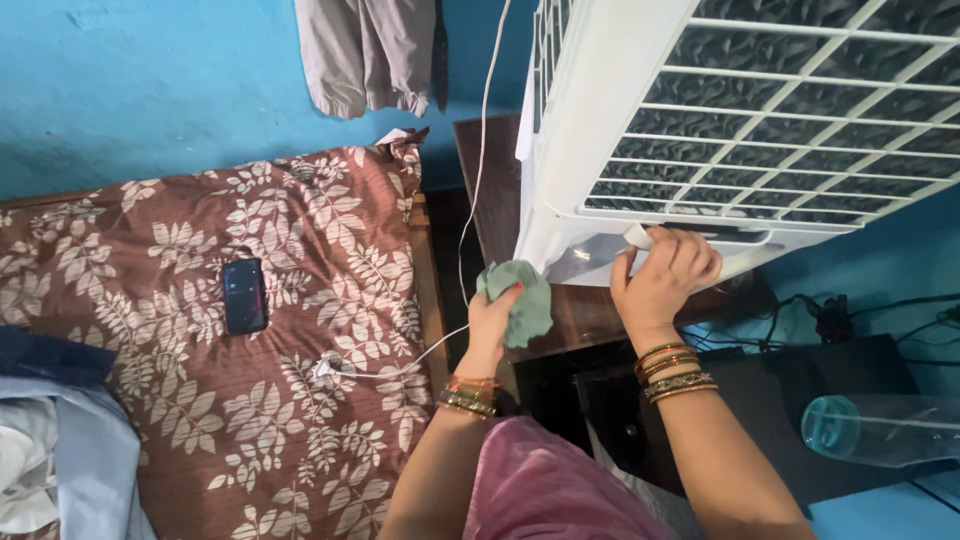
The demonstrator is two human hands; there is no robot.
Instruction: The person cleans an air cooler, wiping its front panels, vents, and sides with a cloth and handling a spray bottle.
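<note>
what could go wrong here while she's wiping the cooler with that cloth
The cooler stands at the edge of the wooden table; pressure from the right hand on its lower grille might shift or tip it. The white cable hangs close to the left hand and green cloth, so it could snag. If the cloth is damp, that is risky near the cable.

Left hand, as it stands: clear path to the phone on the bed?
Probably yes. The left hand holds a green cloth near the bed's edge; nothing lies between it and the phone but open bedspread.

White air cooler (620, 130), top beyond frame edge
</note>
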